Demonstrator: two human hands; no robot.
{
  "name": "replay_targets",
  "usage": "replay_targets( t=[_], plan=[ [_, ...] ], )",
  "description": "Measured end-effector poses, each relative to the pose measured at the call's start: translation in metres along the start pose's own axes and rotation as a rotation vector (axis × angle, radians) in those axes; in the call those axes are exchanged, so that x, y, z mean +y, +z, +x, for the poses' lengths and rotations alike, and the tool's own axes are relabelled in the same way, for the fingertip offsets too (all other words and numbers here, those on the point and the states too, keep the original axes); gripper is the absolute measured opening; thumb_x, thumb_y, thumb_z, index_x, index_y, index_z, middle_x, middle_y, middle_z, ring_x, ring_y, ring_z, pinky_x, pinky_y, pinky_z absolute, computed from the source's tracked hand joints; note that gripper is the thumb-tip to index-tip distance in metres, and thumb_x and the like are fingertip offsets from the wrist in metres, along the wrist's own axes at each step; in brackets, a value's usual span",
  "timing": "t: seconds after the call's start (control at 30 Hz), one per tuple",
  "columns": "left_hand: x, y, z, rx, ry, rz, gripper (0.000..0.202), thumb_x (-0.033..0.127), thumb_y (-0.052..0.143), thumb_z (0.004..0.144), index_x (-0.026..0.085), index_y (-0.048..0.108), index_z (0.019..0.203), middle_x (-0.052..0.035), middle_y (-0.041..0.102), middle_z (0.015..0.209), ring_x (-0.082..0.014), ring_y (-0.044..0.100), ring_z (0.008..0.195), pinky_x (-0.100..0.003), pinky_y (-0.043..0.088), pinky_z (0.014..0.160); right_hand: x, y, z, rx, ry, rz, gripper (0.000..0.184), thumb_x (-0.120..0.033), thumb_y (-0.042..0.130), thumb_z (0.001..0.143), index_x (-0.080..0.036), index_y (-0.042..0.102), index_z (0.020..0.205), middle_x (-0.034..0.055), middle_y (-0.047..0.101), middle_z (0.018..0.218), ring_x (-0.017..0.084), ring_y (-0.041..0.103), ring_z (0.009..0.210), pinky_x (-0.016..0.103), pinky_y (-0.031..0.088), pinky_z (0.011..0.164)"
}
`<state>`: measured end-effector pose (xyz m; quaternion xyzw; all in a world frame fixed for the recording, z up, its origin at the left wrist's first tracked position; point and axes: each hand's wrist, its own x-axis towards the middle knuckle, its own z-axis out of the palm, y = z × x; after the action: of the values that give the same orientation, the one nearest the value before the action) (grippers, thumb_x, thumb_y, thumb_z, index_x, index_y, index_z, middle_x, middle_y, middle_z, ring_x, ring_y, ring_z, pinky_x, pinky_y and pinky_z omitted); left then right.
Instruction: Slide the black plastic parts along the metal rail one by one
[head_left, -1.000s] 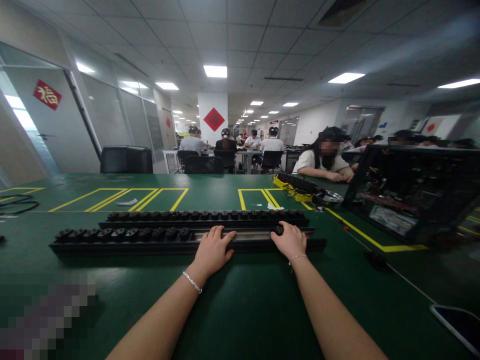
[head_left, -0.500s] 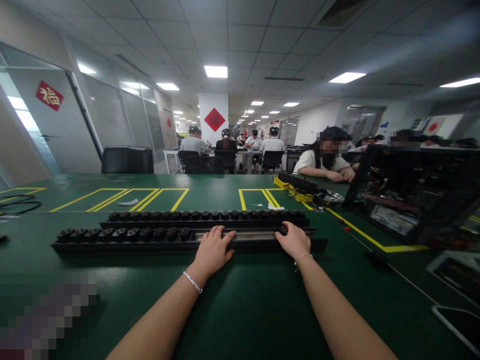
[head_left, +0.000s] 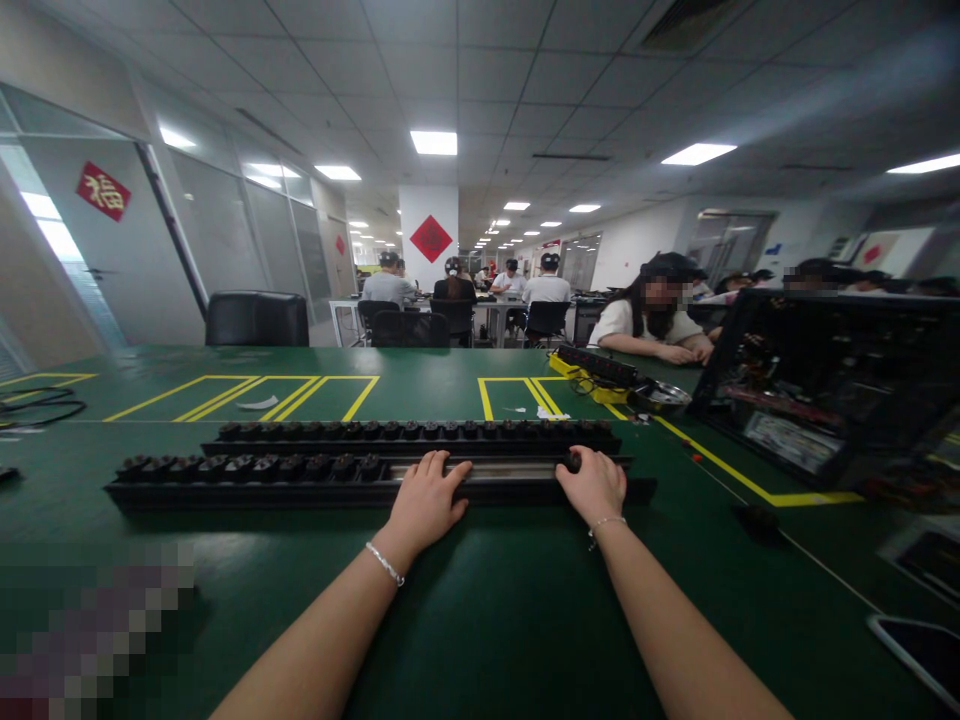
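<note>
A long black track rail [head_left: 517,490] lies crosswise in front of me. Round black socket-like modules [head_left: 262,468] fill its left part, and a bare metallic strip runs along its right part. My left hand [head_left: 427,500] rests on the rail just right of the last module, fingers extended and thumb apart, holding nothing. Near the rail's right end, my right hand [head_left: 596,485] pinches a small round black module [head_left: 574,461] between thumb and fingers, partly hidden by the hand. Behind lies a second black rail [head_left: 420,432] lined with similar modules.
Yellow tape marks the green table [head_left: 480,600]. At the right stand an open computer case [head_left: 810,400], a black-and-yellow power strip [head_left: 596,370], a metal dish [head_left: 664,394] and a phone [head_left: 919,650]. A person [head_left: 652,320] leans on the far side; cables [head_left: 41,405] lie left.
My right hand has shifted slightly right along the rail with the small black module. My left hand stays in place on the rail.
</note>
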<state>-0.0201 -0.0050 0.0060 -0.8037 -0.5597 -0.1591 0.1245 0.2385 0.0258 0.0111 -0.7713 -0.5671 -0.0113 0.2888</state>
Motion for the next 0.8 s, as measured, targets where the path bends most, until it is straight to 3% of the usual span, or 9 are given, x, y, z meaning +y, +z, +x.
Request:
replay_targets(
  t=[0.1, 0.47, 0.7, 0.8],
  plan=[
    [-0.0004, 0.0010, -0.0001, 0.012, 0.008, 0.006, 0.055, 0.040, 0.057, 0.079, 0.033, 0.042, 0.132, -0.0102, 0.045, 0.134, -0.0287, 0.038, 0.126, -0.044, 0.034, 0.099, 0.0019, 0.0031, -0.0013, 0.040, 0.014, -0.007, 0.043, -0.036, 0.048, 0.075, -0.020, 0.056, 0.113, 0.0063, 0.056, 0.125, 0.027, 0.034, 0.127, 0.044, 0.019, 0.106],
    [-0.0019, 0.0031, 0.0002, 0.027, 0.014, -0.007, 0.050, 0.041, 0.058, 0.078, 0.029, 0.049, 0.125, -0.0118, 0.045, 0.134, -0.0301, 0.038, 0.126, -0.044, 0.035, 0.098, 0.0065, 0.0005, 0.0042, 0.002, 0.045, 0.020, 0.039, -0.033, 0.047, 0.074, -0.021, 0.055, 0.110, 0.0073, 0.060, 0.113, 0.024, 0.045, 0.116, 0.043, 0.021, 0.103],
    [-0.0014, 0.0025, -0.0001, 0.026, 0.013, -0.001, 0.043, 0.040, 0.059, 0.077, 0.027, 0.053, 0.118, -0.0118, 0.045, 0.133, -0.0298, 0.038, 0.125, -0.044, 0.035, 0.099, 0.0095, 0.0024, 0.0026, 0.015, 0.048, -0.006, 0.043, -0.036, 0.046, 0.075, -0.023, 0.053, 0.116, 0.0066, 0.057, 0.121, 0.026, 0.035, 0.126, 0.049, 0.016, 0.106],
    [-0.0010, 0.0021, -0.0001, 0.023, 0.011, 0.009, 0.038, 0.040, 0.058, 0.077, 0.025, 0.055, 0.112, -0.0119, 0.046, 0.133, -0.0295, 0.039, 0.125, -0.044, 0.036, 0.098, 0.0098, 0.0013, 0.0035, 0.001, 0.063, 0.008, 0.044, -0.034, 0.046, 0.076, -0.022, 0.052, 0.118, 0.0069, 0.056, 0.122, 0.026, 0.038, 0.124, 0.050, 0.015, 0.107]
  ],
)
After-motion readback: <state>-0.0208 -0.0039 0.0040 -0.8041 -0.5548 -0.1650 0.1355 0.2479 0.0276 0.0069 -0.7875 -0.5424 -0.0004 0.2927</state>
